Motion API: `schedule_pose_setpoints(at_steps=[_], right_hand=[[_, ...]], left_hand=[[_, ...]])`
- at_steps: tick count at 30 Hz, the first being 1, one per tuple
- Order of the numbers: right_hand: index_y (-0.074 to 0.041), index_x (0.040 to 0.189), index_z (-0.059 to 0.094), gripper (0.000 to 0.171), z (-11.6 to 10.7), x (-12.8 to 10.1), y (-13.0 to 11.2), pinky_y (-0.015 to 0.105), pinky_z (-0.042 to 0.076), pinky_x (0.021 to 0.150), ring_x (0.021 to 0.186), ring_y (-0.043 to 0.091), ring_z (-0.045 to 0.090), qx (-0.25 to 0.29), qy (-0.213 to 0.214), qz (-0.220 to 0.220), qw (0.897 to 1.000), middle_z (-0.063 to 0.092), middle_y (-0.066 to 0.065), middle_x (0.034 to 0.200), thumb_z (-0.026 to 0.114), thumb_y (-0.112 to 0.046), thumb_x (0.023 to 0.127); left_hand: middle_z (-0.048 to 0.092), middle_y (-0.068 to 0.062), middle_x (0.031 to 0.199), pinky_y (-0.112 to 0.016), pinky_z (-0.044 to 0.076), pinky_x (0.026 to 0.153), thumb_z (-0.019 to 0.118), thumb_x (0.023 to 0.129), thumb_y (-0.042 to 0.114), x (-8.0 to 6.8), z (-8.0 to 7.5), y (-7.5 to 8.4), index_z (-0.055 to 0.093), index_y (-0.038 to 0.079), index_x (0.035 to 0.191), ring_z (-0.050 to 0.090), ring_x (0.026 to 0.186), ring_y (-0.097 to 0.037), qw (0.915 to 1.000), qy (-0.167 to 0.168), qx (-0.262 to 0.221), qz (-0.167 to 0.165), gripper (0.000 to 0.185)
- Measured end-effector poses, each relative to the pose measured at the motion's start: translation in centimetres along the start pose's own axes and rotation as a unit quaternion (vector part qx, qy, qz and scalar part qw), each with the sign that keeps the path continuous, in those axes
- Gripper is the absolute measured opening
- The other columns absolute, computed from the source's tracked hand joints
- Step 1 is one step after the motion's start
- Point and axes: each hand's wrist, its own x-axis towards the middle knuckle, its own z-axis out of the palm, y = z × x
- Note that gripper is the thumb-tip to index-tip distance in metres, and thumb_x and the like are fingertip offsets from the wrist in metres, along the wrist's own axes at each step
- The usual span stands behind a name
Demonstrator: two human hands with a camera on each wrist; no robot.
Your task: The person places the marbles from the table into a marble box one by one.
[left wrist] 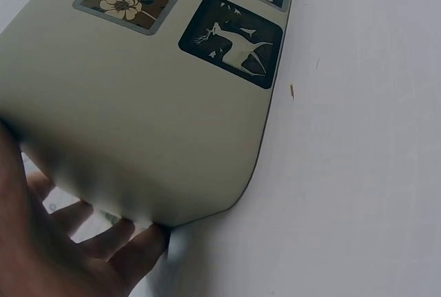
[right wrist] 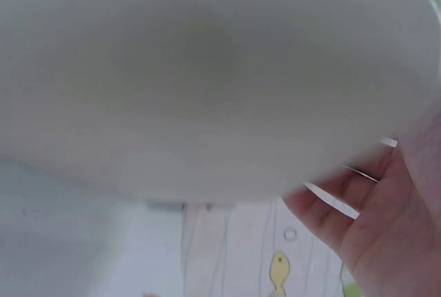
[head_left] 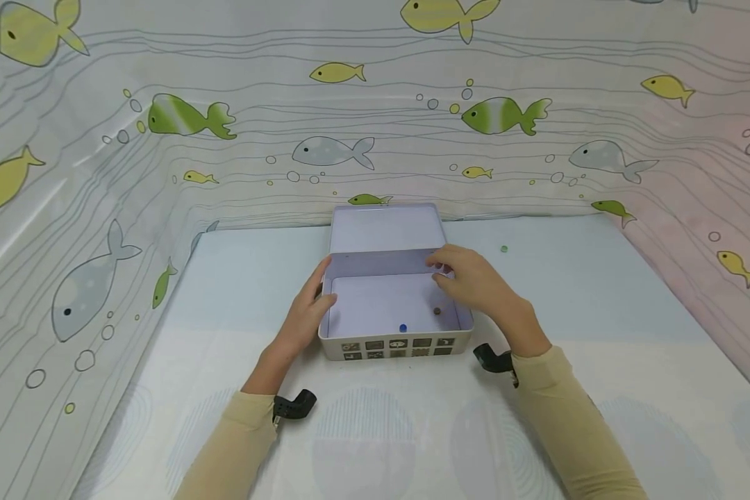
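Observation:
A hinged metal box (head_left: 375,349) with small patterned squares along its front stands with its lid (head_left: 387,228) raised at the back. My left hand (head_left: 303,309) grips its left wall, thumb over the rim and fingers outside; the left wrist view shows those fingers (left wrist: 141,252) along the end of the box. Over the box's right rear corner is my right hand (head_left: 469,278), fingers bent and thumb apart from them, nothing visible between. Inside the box lie a small blue bead (head_left: 403,328) and a small brown bead (head_left: 437,311), toward the front right.
A small green ring-like piece (head_left: 504,248) lies on the pale table (head_left: 562,278), behind and right of the box. A fish-patterned sheet (head_left: 256,201) hangs behind the table and along both sides. Each wrist carries a black camera mount (head_left: 295,405).

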Motion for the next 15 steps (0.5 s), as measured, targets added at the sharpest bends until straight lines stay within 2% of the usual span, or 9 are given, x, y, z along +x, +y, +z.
schedule_pose_setpoints(at_steps=[4, 8, 15], right_hand=[[-0.010, 0.115, 0.070, 0.026, -1.1, -0.1, 1.1, 0.037, 0.053, 0.083, 0.095, 0.021, 0.062, 0.014, 0.027, 0.003, 1.000, 0.070, 0.005, 0.110, 0.061, -0.006, 0.092], [-0.006, 0.116, 0.069, 0.026, -1.9, -0.2, 2.2, 0.040, 0.053, 0.084, 0.095, 0.024, 0.062, 0.009, 0.035, 0.018, 0.999, 0.070, 0.009, 0.110, 0.058, -0.006, 0.093], [-0.005, 0.119, 0.068, 0.028, -2.4, -0.4, 4.5, 0.041, 0.051, 0.076, 0.091, 0.027, 0.061, -0.015, 0.002, 0.092, 0.996, 0.069, 0.012, 0.104, 0.058, -0.011, 0.093]], left_hand=[[0.012, 0.007, 0.168, -0.056, 0.018, 0.124, 0.041, 0.097, 0.022, 0.1, -0.1, 0.2, 0.012, 0.036, 0.160, 0.017, 0.155, -0.030, 1.0000, 0.001, 0.002, 0.001, 0.071], [0.012, 0.007, 0.168, -0.057, 0.018, 0.124, 0.041, 0.097, 0.022, 0.1, -0.2, 0.3, 0.011, 0.035, 0.160, 0.018, 0.155, -0.031, 1.0000, 0.001, 0.001, 0.000, 0.071], [0.011, 0.008, 0.168, -0.059, 0.016, 0.124, 0.042, 0.098, 0.022, 0.0, -0.1, -0.1, 0.012, 0.037, 0.159, 0.016, 0.155, -0.030, 0.9999, -0.002, -0.010, 0.003, 0.070]])
